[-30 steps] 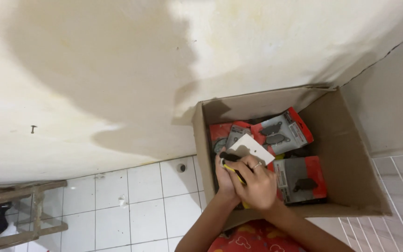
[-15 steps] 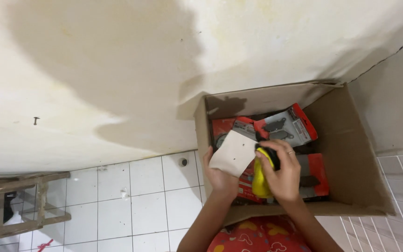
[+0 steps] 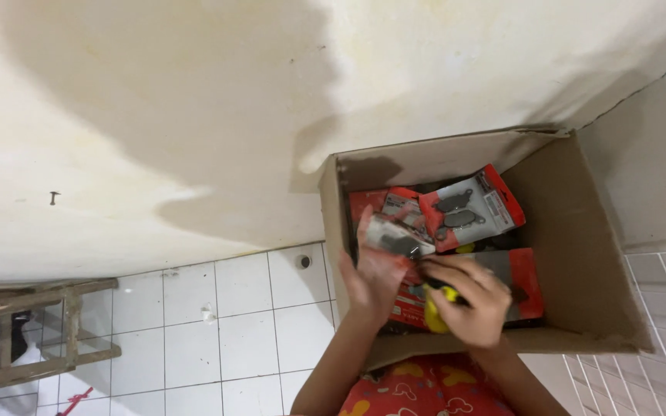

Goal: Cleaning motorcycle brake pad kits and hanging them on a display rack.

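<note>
White square floor tiles (image 3: 225, 331) met a stained cream wall (image 3: 156, 115) behind an open brown cardboard box (image 3: 595, 254) that stood against the wall's foot. Inside the box, the left hand (image 3: 371, 273) held a flat red-and-grey blister pack (image 3: 395, 240) upright, thumb and fingers closed on its lower edge; the pack was blurred, and its content showed only as a dark curved piece. Just beside it, the right hand (image 3: 472, 300) was curled around a small yellow and black object (image 3: 437, 306), whose exact kind could not be told; the fingers were bent closed over its top. Both hands lay over the near half of the box, touching or just above a layer of similar red-edged packs (image 3: 526, 285). One further red-and-grey pack (image 3: 472, 208) lay tilted toward the far wall of the box, apart from both hands.

Box edges: the far flap stood against the wall, the right wall leaned outward, and the near rim (image 3: 580, 335) crossed just in front of the wrists. Open room remained along the right inner side of the box and over the tiled floor to the left. A wooden frame of rough slats (image 3: 32, 331) stood well apart at the far left, and a small round floor drain (image 3: 304, 261) lay near the box's left wall. Red patterned fabric (image 3: 425, 389) showed at the bottom edge, below the forearms.
</note>
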